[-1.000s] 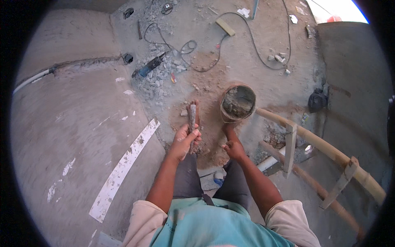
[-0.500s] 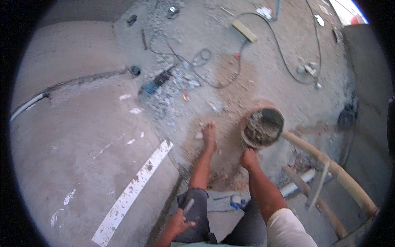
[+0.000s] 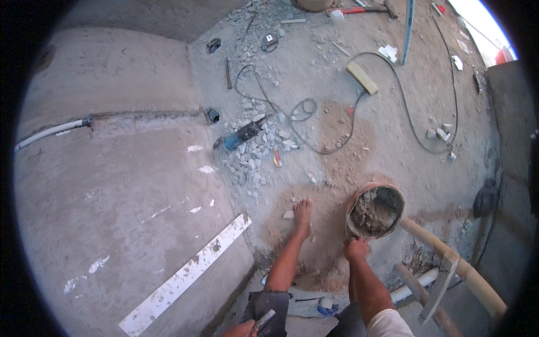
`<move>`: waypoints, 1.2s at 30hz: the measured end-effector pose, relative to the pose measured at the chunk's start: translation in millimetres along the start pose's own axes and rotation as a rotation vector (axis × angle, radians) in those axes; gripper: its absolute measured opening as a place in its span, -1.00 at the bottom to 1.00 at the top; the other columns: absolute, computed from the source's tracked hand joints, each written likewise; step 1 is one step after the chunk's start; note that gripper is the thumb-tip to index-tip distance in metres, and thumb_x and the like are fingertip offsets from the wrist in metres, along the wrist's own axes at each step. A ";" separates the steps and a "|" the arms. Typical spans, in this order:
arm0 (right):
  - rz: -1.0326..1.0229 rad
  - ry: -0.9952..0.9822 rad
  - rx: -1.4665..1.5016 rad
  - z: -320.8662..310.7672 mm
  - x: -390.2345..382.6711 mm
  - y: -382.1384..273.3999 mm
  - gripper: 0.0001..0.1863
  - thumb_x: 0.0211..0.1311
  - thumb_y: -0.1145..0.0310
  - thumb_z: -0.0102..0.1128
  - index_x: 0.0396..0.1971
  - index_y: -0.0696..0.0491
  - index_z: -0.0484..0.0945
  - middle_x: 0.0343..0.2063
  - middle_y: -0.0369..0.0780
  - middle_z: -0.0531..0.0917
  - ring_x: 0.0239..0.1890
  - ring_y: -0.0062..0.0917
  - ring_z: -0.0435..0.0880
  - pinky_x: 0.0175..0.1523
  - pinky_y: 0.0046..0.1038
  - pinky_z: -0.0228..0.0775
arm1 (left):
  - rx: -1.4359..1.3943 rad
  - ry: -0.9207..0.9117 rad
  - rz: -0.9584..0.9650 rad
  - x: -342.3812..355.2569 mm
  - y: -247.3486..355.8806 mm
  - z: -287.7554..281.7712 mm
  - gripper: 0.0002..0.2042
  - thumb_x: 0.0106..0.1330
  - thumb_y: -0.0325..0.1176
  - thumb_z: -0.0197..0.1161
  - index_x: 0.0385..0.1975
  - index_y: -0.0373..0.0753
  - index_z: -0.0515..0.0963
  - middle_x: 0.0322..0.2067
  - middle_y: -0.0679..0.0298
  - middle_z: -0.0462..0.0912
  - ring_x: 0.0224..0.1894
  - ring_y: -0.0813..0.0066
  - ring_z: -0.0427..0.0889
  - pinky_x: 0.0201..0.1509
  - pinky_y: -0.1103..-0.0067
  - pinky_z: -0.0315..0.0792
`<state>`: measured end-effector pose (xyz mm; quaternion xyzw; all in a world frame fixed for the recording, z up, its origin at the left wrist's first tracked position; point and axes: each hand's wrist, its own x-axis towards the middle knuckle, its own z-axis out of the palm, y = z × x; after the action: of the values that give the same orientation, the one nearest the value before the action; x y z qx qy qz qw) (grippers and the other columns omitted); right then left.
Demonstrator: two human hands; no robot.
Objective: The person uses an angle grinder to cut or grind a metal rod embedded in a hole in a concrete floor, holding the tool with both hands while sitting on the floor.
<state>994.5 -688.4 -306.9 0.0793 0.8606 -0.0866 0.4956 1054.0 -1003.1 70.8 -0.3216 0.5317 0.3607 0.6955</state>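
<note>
At the bucket's near rim, my right hand (image 3: 356,249) is closed round the wire handle of a round bucket (image 3: 375,210) holding wet grey mortar. The bucket is low over the dusty floor, beside my bare foot (image 3: 303,216); whether it touches the floor I cannot tell. At the bottom edge, my left hand (image 3: 241,328) grips a narrow grey tool (image 3: 265,319) in front of my trouser leg, partly out of view.
A bamboo ladder (image 3: 466,273) leans at the lower right. A power tool (image 3: 240,136) lies on rubble among looping cables, near a power strip (image 3: 362,77). A white speckled strip (image 3: 185,275) lies on the left concrete surface. A hammer (image 3: 365,10) lies at the back.
My right hand has moved from below the bucket onto its handle. My left hand, with the narrow tool, has dropped from the middle to the bottom edge. The view has shifted, showing more floor ahead.
</note>
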 end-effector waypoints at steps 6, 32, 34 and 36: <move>-0.200 0.161 0.191 -12.9 -30.8 2.7 -0.63 0.03 0.08 0.26 -0.42 0.13 0.58 -0.49 -0.10 0.60 -0.25 -0.09 0.56 -0.03 -0.14 0.29 | 0.151 0.073 0.110 16.3 -8.3 14.0 -0.34 0.06 -0.07 0.39 0.03 -0.06 0.09 -0.37 0.18 0.50 -0.27 0.38 0.52 -0.07 0.35 0.36; -0.221 0.671 1.088 -252.2 12.6 18.4 -0.70 0.24 0.16 0.19 -0.51 0.10 0.57 -0.70 -0.49 0.35 -0.64 -0.81 0.21 -0.55 -0.66 -0.04 | -0.634 0.443 1.131 260.4 327.9 -135.2 -0.67 0.19 -0.15 0.31 -0.29 -0.20 0.34 -0.51 0.39 0.42 -0.54 0.68 0.42 -0.51 0.68 0.36; -0.303 0.687 1.089 -255.7 33.8 25.1 -0.69 0.24 0.13 0.19 -0.46 0.11 0.58 -0.68 -0.49 0.36 -0.64 -0.81 0.21 -0.55 -0.66 -0.02 | -0.700 0.397 1.182 262.0 335.9 -141.9 -0.68 0.19 -0.16 0.31 -0.31 -0.21 0.36 -0.53 0.39 0.42 -0.53 0.66 0.43 -0.50 0.68 0.37; -0.359 0.709 1.101 -262.2 48.6 24.7 -0.69 0.24 0.13 0.20 -0.44 0.11 0.58 -0.66 -0.49 0.36 -0.63 -0.81 0.21 -0.55 -0.65 -0.01 | -0.767 0.352 1.235 264.7 341.6 -154.4 -0.70 0.18 -0.17 0.32 -0.34 -0.21 0.37 -0.55 0.39 0.43 -0.53 0.64 0.45 -0.50 0.67 0.38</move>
<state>755.8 -602.2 -221.3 0.1994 0.8013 -0.5619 0.0487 733.5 -907.0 -243.3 -0.2373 0.5560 0.7890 0.1102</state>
